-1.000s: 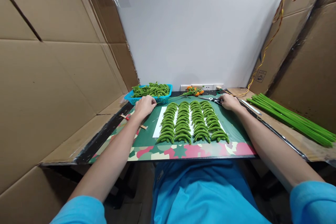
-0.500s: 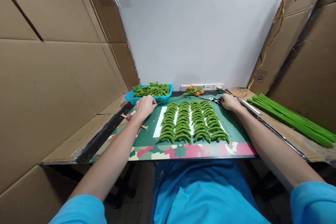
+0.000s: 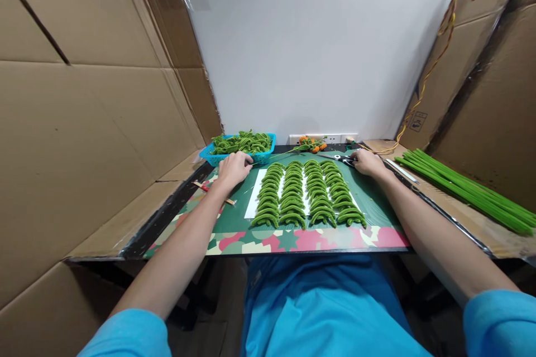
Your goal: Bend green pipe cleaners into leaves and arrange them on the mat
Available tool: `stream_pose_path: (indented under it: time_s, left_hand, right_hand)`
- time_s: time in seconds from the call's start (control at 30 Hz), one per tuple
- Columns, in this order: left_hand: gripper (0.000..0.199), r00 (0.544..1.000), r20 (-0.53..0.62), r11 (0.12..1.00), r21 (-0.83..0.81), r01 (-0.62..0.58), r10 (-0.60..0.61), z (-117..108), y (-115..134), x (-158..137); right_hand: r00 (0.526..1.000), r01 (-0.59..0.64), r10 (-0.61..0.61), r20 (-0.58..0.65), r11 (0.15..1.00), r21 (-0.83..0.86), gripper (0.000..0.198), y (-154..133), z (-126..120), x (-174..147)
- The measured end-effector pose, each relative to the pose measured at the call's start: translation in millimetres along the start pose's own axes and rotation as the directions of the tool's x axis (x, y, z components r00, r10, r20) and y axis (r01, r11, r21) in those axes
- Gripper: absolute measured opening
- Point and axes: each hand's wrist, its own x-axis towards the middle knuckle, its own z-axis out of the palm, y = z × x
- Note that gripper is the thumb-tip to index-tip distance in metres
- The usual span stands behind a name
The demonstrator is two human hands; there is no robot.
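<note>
"Four columns of green curved pieces [image 3: 292, 201], head view. They lie on and past the edges of a white sheet [image 3: 252, 205], over a green mat [image 3: 374, 195]. Why so?"

"Spacing, probably: narrow gaps make each column easy to follow, and the pale paper sharpens the outlines. Texture looks fuzzy, soft; each is arched like a low bridge. More sit heaped in a blue basket [image 3: 215, 160], back left, its walls likely stopping spills."

"Left hand [image 3: 235, 168]?"

"Fingers curled narrow, just in front of the basket, at one end of a thin green stem [image 3: 272, 157]. Pinched or merely touching: cannot tell. Stem slants toward orange blooms [image 3: 319, 147] at the back edge."

"Right hand [image 3: 368, 162]?"

"At the dark handles of scissors [image 3: 338, 158], blades pointing inward. Whether it grips them: cannot tell. Hands stand wide apart, which probably spares the columns."

"Far right?"

"Smooth, straight green rods [image 3: 464, 188], bundled on cardboard [image 3: 456, 209]; laid parallel, presumably against tangling."
</note>
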Motion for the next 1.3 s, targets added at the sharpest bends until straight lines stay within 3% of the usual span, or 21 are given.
stream_pose_path:
  time_s: [0.8,1.13,1.3]
  left_hand:
    - [0.02,0.994,-0.033,0.993,-0.048,0.106,-0.108,5,-1,5]
    - [0.014,0.997,-0.009,0.992,-0.101,0.079,-0.08,7,0,3]
    - [0.016,0.997,0.004,0.993,-0.091,0.072,-0.072,8,-1,3]
  right_hand:
    - [0.999,-0.041,0.041,0.015,0.999,0.014,0.034,2,8,5]
    - [1.0,-0.018,0.018,-0.011,1.0,-0.025,0.032,3,11,6]
    - [0.999,-0.017,0.014,-0.038,0.998,-0.065,0.041,1,14,7]
